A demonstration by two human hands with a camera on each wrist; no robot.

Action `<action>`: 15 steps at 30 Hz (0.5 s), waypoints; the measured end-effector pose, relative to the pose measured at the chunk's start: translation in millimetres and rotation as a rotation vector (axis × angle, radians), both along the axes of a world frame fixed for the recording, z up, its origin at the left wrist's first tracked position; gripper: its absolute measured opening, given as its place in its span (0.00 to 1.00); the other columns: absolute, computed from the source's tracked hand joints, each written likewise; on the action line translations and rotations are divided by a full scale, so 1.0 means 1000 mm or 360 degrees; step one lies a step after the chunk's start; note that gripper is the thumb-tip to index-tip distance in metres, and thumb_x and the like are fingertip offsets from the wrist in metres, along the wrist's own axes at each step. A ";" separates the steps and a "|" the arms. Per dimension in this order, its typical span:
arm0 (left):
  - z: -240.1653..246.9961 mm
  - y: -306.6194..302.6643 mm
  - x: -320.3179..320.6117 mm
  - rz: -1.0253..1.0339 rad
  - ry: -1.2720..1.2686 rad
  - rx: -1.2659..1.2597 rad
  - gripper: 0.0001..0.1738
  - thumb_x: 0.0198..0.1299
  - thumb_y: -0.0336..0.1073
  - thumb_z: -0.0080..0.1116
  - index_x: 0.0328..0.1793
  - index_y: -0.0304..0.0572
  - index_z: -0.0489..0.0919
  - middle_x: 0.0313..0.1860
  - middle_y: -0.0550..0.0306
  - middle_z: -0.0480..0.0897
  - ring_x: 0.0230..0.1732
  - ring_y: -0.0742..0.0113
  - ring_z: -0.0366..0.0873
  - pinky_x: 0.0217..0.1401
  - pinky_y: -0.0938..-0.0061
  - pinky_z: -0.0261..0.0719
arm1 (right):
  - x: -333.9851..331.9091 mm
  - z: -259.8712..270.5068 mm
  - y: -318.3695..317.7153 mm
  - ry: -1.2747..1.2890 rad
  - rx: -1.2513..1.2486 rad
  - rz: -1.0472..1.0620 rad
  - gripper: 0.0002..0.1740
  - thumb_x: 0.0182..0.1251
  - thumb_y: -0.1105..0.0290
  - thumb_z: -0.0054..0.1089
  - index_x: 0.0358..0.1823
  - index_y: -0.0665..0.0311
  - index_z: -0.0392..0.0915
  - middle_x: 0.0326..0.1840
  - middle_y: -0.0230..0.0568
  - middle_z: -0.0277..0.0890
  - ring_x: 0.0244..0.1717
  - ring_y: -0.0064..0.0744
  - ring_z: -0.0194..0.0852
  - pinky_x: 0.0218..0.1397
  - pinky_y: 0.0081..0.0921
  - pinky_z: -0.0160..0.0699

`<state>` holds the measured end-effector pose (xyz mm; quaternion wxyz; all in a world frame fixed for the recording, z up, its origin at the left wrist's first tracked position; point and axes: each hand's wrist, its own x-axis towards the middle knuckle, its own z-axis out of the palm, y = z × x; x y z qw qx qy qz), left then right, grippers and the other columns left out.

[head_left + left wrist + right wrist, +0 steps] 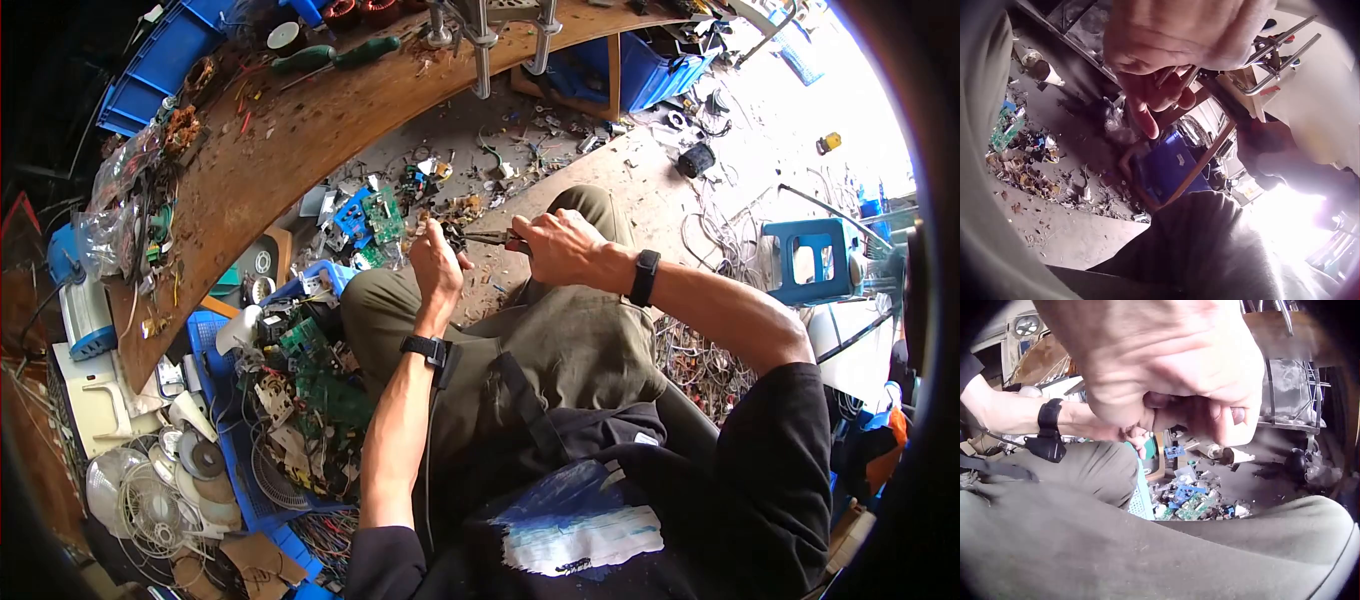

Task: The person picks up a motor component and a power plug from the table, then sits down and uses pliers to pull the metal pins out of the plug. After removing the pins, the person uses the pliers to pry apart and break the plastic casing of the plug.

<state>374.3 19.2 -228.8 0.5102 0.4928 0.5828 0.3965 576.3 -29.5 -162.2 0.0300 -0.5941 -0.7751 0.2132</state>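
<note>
My right hand (565, 245) grips a pair of pliers (488, 238) with a dark nose and a bit of red at the handle. The pliers point left toward my left hand (437, 268), above my knees. Between that hand's fingertips and the plier tips is a small dark part (453, 237), pinched by the left hand; its kind is too small to tell. In the left wrist view the left hand (1185, 37) shows curled fingers, its work hidden behind them. The right wrist view has the right hand (1179, 362) closed round the pliers, which its fingers hide.
A curved wooden bench (270, 170) with green-handled screwdrivers (365, 52) and metal clamps (482, 50) spans the front. Circuit boards (383, 215) and scrap litter the floor. A blue crate (225, 430) of parts stands at left, a blue stool (805, 260) at right.
</note>
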 end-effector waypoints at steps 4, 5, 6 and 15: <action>-0.007 0.004 -0.002 -0.0049 -0.0097 -0.0155 0.42 0.79 0.61 0.29 0.16 0.38 0.69 0.07 0.50 0.72 0.11 0.58 0.78 0.18 0.67 0.77 | 0.003 -0.007 0.001 -0.0066 0.0198 0.0051 0.11 0.62 0.68 0.61 0.42 0.66 0.77 0.28 0.54 0.82 0.29 0.58 0.84 0.33 0.52 0.79; -0.008 0.005 -0.002 -0.0075 -0.0099 -0.0237 0.42 0.78 0.61 0.29 0.16 0.38 0.68 0.09 0.50 0.74 0.13 0.58 0.79 0.18 0.66 0.78 | 0.005 -0.010 0.003 -0.0070 0.0200 0.0050 0.11 0.62 0.68 0.61 0.42 0.66 0.77 0.28 0.54 0.82 0.29 0.58 0.84 0.33 0.52 0.79; -0.013 0.012 0.001 -0.0082 -0.0105 -0.0232 0.42 0.78 0.61 0.29 0.16 0.38 0.68 0.09 0.50 0.74 0.13 0.58 0.79 0.18 0.66 0.78 | 0.008 -0.016 0.007 -0.0117 0.0251 0.0116 0.12 0.64 0.65 0.61 0.43 0.65 0.76 0.27 0.54 0.82 0.29 0.57 0.84 0.33 0.51 0.79; -0.038 0.021 -0.048 -0.0086 -0.0107 -0.0497 0.42 0.75 0.66 0.29 0.18 0.41 0.69 0.09 0.55 0.69 0.08 0.62 0.67 0.18 0.60 0.83 | 0.043 -0.003 0.018 -0.0389 0.0186 0.0306 0.20 0.59 0.69 0.61 0.54 0.64 0.78 0.36 0.49 0.83 0.38 0.51 0.86 0.39 0.53 0.78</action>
